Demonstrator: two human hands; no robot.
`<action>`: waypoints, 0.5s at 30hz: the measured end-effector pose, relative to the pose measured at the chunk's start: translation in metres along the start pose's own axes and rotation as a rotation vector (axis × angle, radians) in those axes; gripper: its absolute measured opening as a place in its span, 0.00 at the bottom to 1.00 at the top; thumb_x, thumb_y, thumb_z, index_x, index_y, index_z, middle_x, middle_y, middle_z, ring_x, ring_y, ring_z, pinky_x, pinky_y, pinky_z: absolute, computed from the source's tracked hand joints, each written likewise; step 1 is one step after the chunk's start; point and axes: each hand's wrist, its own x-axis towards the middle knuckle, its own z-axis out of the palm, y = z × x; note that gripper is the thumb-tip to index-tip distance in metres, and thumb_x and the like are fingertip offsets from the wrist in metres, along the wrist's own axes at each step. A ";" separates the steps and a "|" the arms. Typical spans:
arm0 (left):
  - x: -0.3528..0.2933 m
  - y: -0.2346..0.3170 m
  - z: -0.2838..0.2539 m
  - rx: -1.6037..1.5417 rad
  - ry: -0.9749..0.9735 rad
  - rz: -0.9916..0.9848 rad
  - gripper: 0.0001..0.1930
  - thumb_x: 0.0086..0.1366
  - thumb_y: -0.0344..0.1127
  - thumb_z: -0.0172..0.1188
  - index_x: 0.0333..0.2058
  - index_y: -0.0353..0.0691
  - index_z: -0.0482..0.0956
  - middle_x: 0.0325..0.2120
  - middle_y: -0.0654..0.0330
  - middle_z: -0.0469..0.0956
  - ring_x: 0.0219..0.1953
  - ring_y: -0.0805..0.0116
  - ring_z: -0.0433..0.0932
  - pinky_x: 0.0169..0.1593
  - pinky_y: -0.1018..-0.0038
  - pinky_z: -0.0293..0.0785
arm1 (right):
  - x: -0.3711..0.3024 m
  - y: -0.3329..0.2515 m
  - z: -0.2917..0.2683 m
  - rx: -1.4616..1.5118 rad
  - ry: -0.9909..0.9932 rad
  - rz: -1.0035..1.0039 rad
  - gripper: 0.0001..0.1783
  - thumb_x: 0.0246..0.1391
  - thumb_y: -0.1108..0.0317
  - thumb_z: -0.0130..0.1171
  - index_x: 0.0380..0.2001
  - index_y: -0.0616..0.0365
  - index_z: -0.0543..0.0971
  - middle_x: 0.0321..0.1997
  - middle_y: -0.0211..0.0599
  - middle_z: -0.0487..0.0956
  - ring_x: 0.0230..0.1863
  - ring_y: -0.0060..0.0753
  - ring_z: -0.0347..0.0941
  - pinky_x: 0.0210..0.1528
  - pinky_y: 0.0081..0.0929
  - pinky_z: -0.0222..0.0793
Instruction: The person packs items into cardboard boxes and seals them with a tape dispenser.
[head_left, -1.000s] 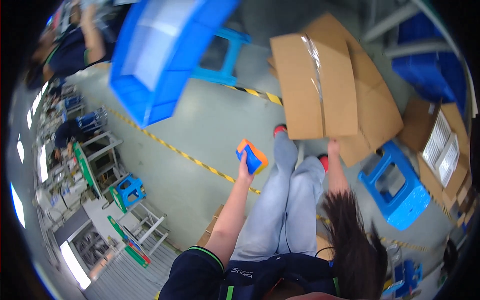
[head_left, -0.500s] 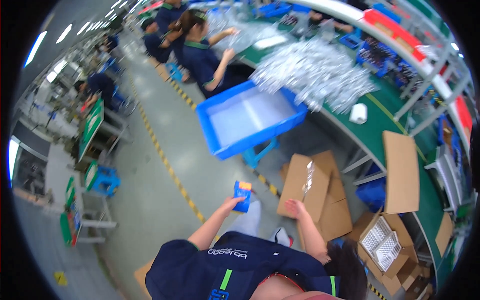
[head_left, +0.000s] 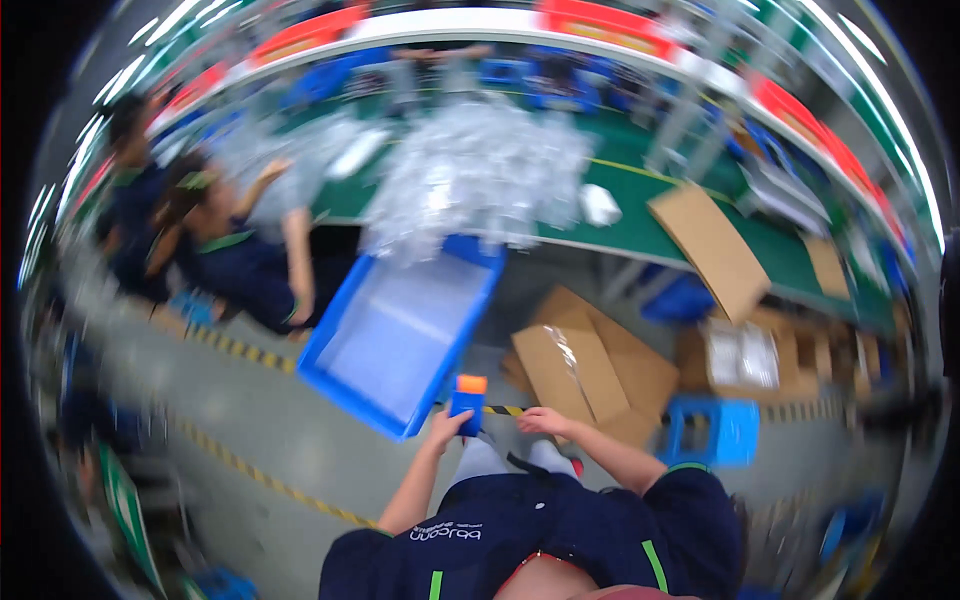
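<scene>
1. Drawn in since half a second ago, the right hand (head_left: pixel 541 420) has left the taped cardboard carton (head_left: pixel 592 388) and is nearer the left hand (head_left: pixel 447 428).
2. Fingers and thumb of the left hand pinch the lower part of a small blue-and-orange box (head_left: pixel 464 402), its orange end pointing away from the body.
3. Fingers of the right hand point toward that grip from its right, apart from the box; whether they are spread or pressed together, I cannot tell.
4. Just beyond the grip and to its left is a tilted blue plastic crate (head_left: pixel 385 322).
5. Farther beyond, clear plastic bags (head_left: pixel 480 160) are heaped on a green-topped workbench (head_left: pixel 640 182).
6. Well right of the grip stands a blue plastic stool (head_left: pixel 735 430); well left, a co-worker (head_left: pixel 245 275) in navy.
</scene>
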 end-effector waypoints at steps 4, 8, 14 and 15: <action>0.042 -0.002 -0.027 -0.004 0.115 -0.202 0.28 0.50 0.46 0.61 0.49 0.40 0.71 0.44 0.55 0.74 0.45 0.58 0.73 0.42 0.56 0.68 | -0.050 -0.030 0.013 0.040 0.059 0.057 0.17 0.61 0.60 0.48 0.48 0.58 0.74 0.44 0.36 0.78 0.44 0.28 0.76 0.47 0.28 0.71; 0.070 0.007 -0.018 0.131 0.030 -0.253 0.27 0.50 0.41 0.58 0.51 0.41 0.71 0.45 0.55 0.74 0.43 0.56 0.74 0.42 0.56 0.69 | -0.093 -0.015 0.013 -0.230 0.401 0.090 0.16 0.50 0.69 0.46 0.41 0.57 0.78 0.39 0.40 0.80 0.42 0.33 0.76 0.45 0.32 0.71; 0.090 0.056 0.048 0.423 -0.183 -0.128 0.29 0.51 0.48 0.59 0.49 0.38 0.71 0.47 0.52 0.72 0.47 0.53 0.72 0.41 0.51 0.68 | -0.138 -0.014 0.022 -0.219 0.628 0.032 0.15 0.47 0.69 0.46 0.35 0.57 0.80 0.38 0.40 0.81 0.41 0.37 0.76 0.44 0.33 0.70; 0.100 0.057 0.053 0.455 -0.199 -0.097 0.29 0.51 0.49 0.59 0.49 0.38 0.72 0.46 0.52 0.73 0.45 0.54 0.73 0.40 0.53 0.68 | -0.138 -0.017 0.026 -0.199 0.638 0.029 0.15 0.47 0.69 0.46 0.35 0.57 0.80 0.38 0.40 0.81 0.41 0.37 0.76 0.44 0.33 0.70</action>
